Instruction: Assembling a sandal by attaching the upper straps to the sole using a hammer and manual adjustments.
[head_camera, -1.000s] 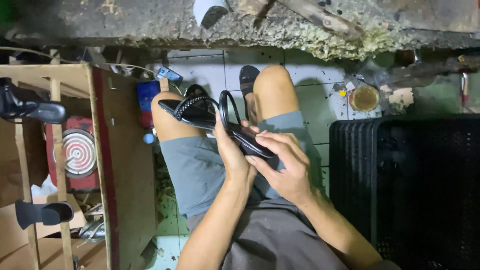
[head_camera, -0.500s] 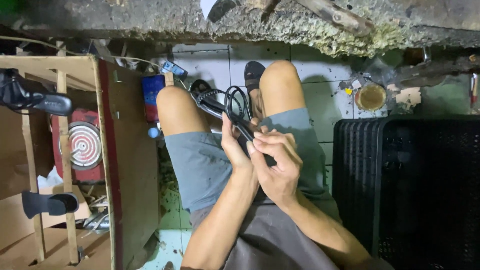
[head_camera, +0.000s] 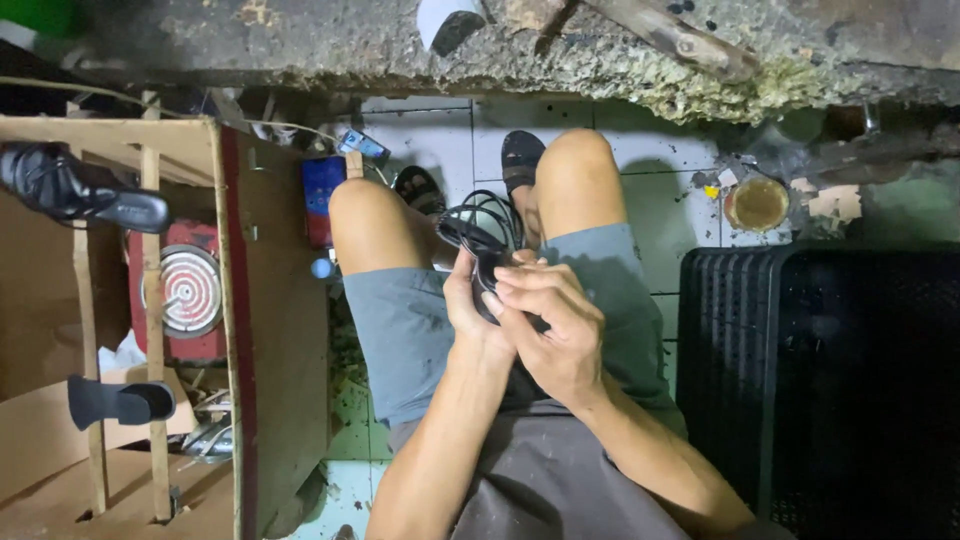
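Over the lap between the knees, the left hand (head_camera: 470, 300) and right hand (head_camera: 550, 325) both close around a black sandal (head_camera: 478, 238), seemingly light and bendy, best gripped by its sole.

A black strappy sandal (head_camera: 487, 243) with a glossy, leather-like sheen is held in the left hand (head_camera: 470, 305) and right hand (head_camera: 555, 325). Matt grey cloth is seen on the shorts (head_camera: 405, 330). Rough bare wood is shown by the rack (head_camera: 150, 300); the crate (head_camera: 740, 360) is ribbed black plastic. The floor tiles (head_camera: 440, 140) are smooth and glazed.
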